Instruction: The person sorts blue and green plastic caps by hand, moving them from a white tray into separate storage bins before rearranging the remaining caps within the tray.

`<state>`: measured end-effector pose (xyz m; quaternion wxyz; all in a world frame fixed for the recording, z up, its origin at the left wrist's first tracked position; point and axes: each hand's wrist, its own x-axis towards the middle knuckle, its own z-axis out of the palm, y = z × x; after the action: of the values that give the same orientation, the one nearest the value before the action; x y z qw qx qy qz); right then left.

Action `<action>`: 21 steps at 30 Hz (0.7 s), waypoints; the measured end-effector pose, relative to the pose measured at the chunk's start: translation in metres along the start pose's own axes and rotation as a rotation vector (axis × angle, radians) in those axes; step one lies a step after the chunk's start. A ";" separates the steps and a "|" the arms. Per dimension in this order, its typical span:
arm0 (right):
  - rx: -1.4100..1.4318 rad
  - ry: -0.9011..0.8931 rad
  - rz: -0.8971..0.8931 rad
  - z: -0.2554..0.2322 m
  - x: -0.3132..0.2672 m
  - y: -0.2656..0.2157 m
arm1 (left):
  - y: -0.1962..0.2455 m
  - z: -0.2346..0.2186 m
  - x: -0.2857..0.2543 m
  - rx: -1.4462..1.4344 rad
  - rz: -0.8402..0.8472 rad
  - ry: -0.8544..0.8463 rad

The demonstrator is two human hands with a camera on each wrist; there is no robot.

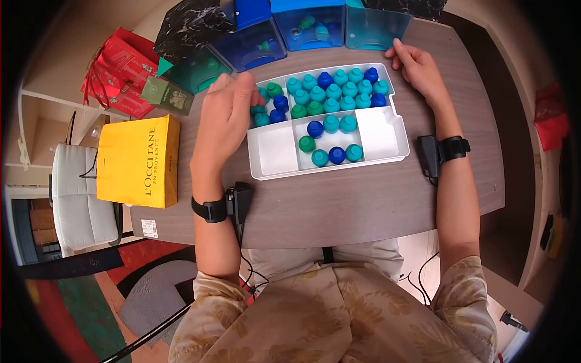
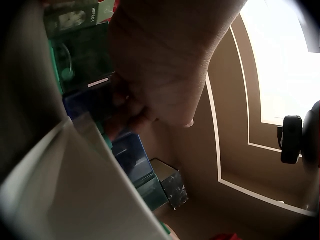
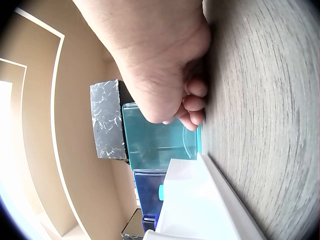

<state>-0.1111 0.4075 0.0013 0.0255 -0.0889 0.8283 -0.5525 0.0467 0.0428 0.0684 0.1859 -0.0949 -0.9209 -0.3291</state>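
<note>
A white divided tray (image 1: 378, 134) holds several small teal bottles (image 1: 331, 124), dark blue bottles (image 1: 315, 129) and green bottles (image 1: 307, 143), all with knobbed tops. My left hand (image 1: 224, 112) is over the tray's left end, fingers bent downward. In the left wrist view its fingertips are right at a teal piece (image 2: 107, 136) by the tray wall; I cannot tell whether they grip it. My right hand (image 1: 419, 68) rests on the table past the tray's right end. Its fingers curl loosely with nothing in them, close to a teal bin (image 3: 160, 140).
Along the back of the table (image 1: 315, 209) stand a blue bin (image 1: 248, 48), a light blue bin (image 1: 308, 27) and a green bin (image 1: 203, 74), with small pieces visible in some. At left are a yellow bag (image 1: 130, 160), a green box (image 1: 166, 95) and a red bag (image 1: 115, 72).
</note>
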 end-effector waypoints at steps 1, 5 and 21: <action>-0.003 -0.002 0.001 0.000 0.000 -0.001 | -0.001 0.000 0.000 0.006 0.012 -0.007; 0.005 -0.009 0.009 -0.001 0.000 0.000 | 0.004 0.001 -0.001 -0.072 -0.020 0.003; 0.008 0.001 -0.001 0.000 0.001 0.003 | 0.014 0.020 -0.004 0.005 0.220 -0.163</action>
<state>-0.1129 0.4086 -0.0011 0.0252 -0.0892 0.8261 -0.5558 0.0487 0.0663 0.0609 0.1456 -0.2213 -0.9179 -0.2955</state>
